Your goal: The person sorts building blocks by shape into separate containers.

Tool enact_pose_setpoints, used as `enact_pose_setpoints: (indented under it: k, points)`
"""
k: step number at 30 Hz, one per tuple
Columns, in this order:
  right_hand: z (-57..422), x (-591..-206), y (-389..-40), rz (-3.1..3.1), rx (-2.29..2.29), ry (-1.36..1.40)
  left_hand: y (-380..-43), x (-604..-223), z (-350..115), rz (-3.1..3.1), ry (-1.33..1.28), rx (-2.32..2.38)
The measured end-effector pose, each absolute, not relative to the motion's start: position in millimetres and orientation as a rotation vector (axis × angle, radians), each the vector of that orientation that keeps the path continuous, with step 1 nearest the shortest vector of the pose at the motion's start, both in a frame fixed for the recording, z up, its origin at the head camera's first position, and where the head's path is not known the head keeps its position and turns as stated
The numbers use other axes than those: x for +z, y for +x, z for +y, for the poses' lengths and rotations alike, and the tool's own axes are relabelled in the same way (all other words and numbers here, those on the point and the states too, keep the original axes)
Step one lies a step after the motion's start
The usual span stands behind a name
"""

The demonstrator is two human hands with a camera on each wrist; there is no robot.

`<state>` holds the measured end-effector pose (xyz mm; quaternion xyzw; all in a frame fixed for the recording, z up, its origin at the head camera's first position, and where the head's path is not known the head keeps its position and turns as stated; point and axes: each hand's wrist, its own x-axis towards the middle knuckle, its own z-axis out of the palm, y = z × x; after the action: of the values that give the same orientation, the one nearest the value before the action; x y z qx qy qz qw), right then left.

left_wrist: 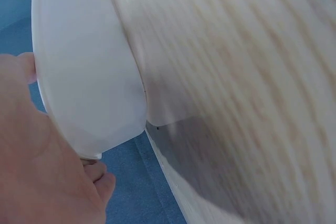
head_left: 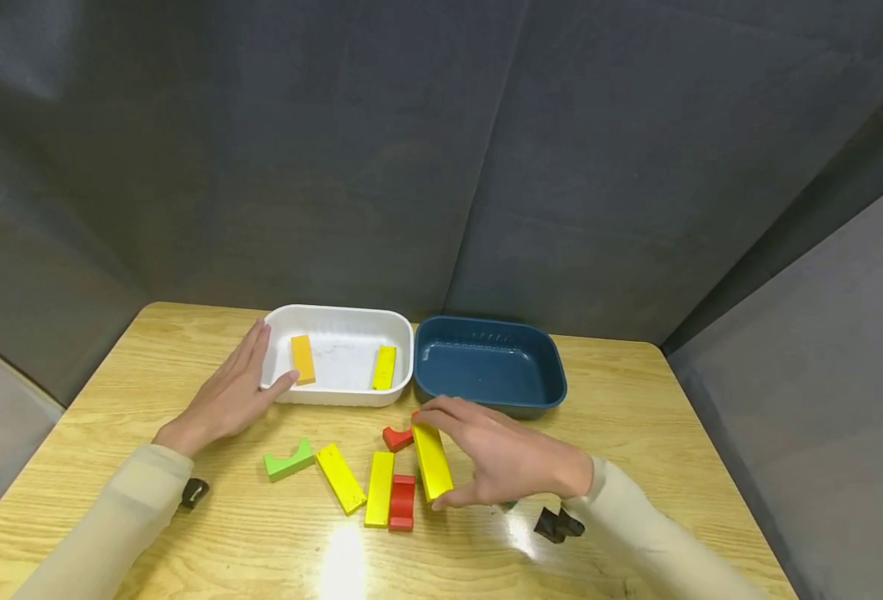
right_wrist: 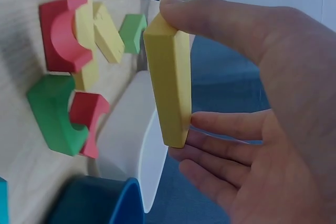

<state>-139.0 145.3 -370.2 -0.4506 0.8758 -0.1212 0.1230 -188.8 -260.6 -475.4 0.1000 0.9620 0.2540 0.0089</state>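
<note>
Grasped by its two ends between the thumb and fingers of the right hand (head_left: 497,450): a long yellow block (head_left: 432,462), held above the worktop (head_left: 636,433), just in front of the dark blue tray (head_left: 486,371). Clasped at its left end by the left hand (head_left: 231,387), with thumb over the near rim and fingers along the outside: the white tray (head_left: 344,399). Inside the latter, well apart: an orange block (head_left: 302,360) toward the left, a small yellow block (head_left: 384,368) toward the right. Just beside its right end: the dark blue tray. Before the trays, from left to right: a light green notched block (head_left: 289,462); a slanted yellow plank (head_left: 341,479); a straighter yellow plank (head_left: 379,490), alongside a red notched block (head_left: 401,502). Farther back, near the held block: a smaller-looking red piece (head_left: 396,439), likewise notched. In the right wrist view, close to this piece: a dark green notched block (right_wrist: 55,111); contact between the two impossible to tell. Behind everything: dark grey cloth (head_left: 336,167).
</note>
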Motion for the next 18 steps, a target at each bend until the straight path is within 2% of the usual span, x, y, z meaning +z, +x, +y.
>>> enact_pose_setpoints:
  k: [18]
  points:
    - [109, -355, -192, 2.597, -0.303, -1.423, -190, -477, -261, 3.007, 0.311, 0.784]
